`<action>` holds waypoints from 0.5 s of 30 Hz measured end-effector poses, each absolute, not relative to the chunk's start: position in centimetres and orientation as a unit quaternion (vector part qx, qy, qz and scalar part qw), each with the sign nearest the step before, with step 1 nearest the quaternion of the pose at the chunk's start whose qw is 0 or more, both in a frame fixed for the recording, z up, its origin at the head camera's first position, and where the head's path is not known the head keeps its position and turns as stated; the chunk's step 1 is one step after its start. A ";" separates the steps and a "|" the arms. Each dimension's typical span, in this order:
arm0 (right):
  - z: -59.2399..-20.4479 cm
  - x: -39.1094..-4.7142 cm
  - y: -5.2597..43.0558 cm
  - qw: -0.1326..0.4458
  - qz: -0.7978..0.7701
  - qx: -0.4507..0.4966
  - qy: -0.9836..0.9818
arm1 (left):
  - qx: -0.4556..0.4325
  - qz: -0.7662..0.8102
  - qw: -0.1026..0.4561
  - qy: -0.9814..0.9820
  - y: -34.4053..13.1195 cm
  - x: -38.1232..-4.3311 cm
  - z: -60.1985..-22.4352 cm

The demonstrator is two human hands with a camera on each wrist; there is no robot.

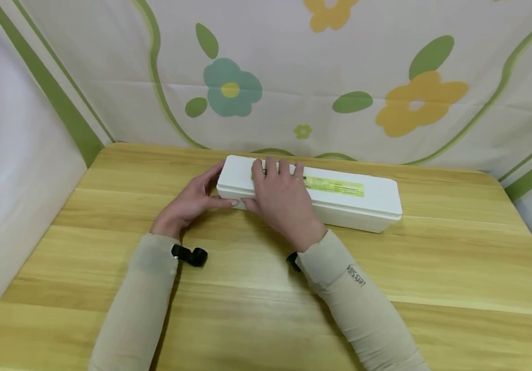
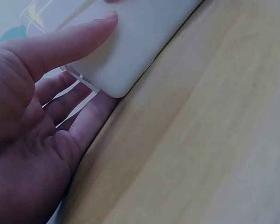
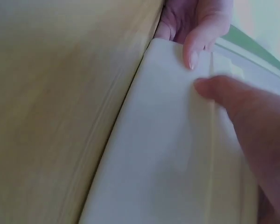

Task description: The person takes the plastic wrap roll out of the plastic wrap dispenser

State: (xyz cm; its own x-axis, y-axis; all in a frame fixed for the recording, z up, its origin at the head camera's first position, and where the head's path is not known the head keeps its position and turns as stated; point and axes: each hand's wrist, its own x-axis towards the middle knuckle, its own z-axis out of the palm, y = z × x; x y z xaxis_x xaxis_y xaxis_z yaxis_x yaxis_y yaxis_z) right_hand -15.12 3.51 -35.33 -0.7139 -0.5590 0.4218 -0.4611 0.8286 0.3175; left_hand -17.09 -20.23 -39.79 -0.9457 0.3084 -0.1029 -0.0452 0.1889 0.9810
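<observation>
A long white lidded box [image 1: 377, 198] lies on the wooden table, with a yellow-green printed label [image 1: 337, 186] on its top. My left hand [image 1: 191, 201] holds its left end, thumb along the front wall and the other fingers round the end and behind. In the left wrist view, the thumb of that hand [image 2: 32, 121] presses the smooth white side. My right hand [image 1: 286, 203] grips the box from above, fingertips over the lid and thumb on the front just below the lid seam. The right wrist view shows both thumbs close together on the front wall [image 3: 163, 126].
The wooden table [image 1: 242, 319] extends in front of the box and to both sides. Behind its far edge hangs a pale curtain [image 1: 289, 67] with flower and leaf prints. A black wrist camera [image 1: 196, 256] sits on the left cuff.
</observation>
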 end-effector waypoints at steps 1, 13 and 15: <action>-35.3 -15.2 3.5 0.256 -0.092 0.274 -0.923 | 0.087 0.631 0.142 0.758 -20.2 -17.1 -39.8; -35.0 -15.4 3.5 0.228 -0.088 0.272 -0.931 | 0.077 0.635 0.142 0.756 -19.9 -17.1 -39.4; -35.0 -15.4 3.5 0.232 -0.089 0.274 -0.929 | 0.074 0.637 0.141 0.754 -19.8 -17.2 -39.4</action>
State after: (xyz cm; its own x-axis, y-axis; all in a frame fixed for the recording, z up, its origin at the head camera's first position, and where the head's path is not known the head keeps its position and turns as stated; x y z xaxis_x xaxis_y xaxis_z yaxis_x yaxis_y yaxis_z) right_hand -15.43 3.54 -35.03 -0.7423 -0.5504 0.3821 -0.4675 0.8340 0.2930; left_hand -17.17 -19.82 -39.45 -0.9493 0.2916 -0.1172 -0.0670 0.1765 0.9820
